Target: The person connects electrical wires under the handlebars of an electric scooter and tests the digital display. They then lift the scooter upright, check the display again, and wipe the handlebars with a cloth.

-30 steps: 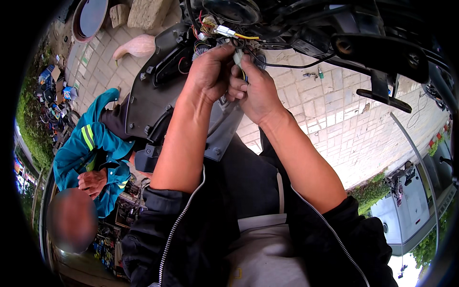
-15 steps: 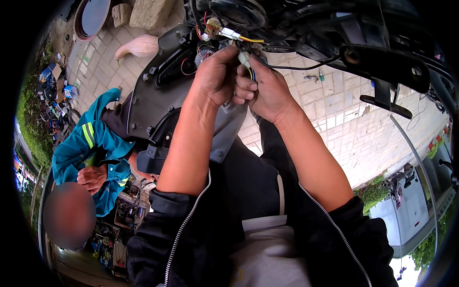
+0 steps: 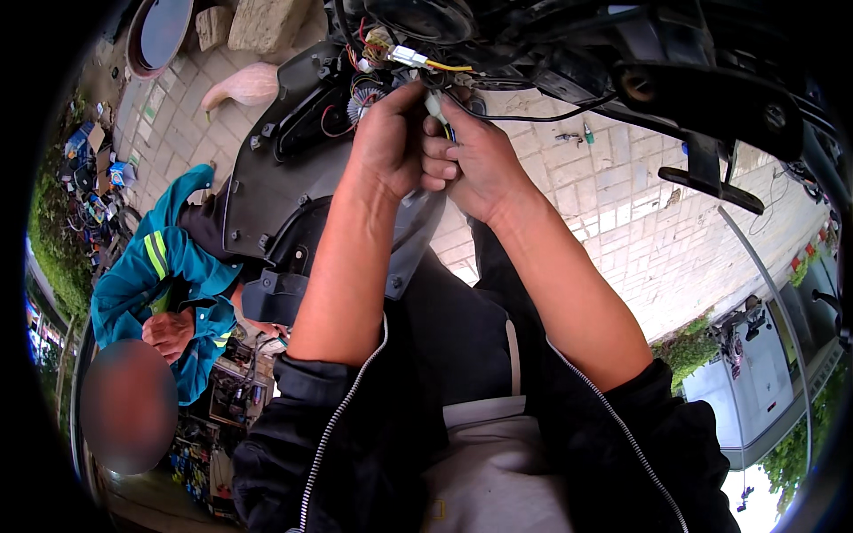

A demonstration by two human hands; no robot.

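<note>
Left hand point(image 3: 386, 142) and right hand point(image 3: 471, 155) meet at the scooter's point(image 3: 267, 178) exposed front wiring. Fingers of both clenched on 1 thin wire point(image 3: 435, 107). White connector point(image 3: 407, 57) just above. Second person in teal jacket point(image 3: 151, 275) crouches left.

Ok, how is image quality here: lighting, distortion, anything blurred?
Head view: even daylight, no strong glare; fisheye bends the paving and leaves a black rim; both hands, left hand and right hand, are sharp at the wire bundle; the face of the person in the teal jacket is blurred.
</note>
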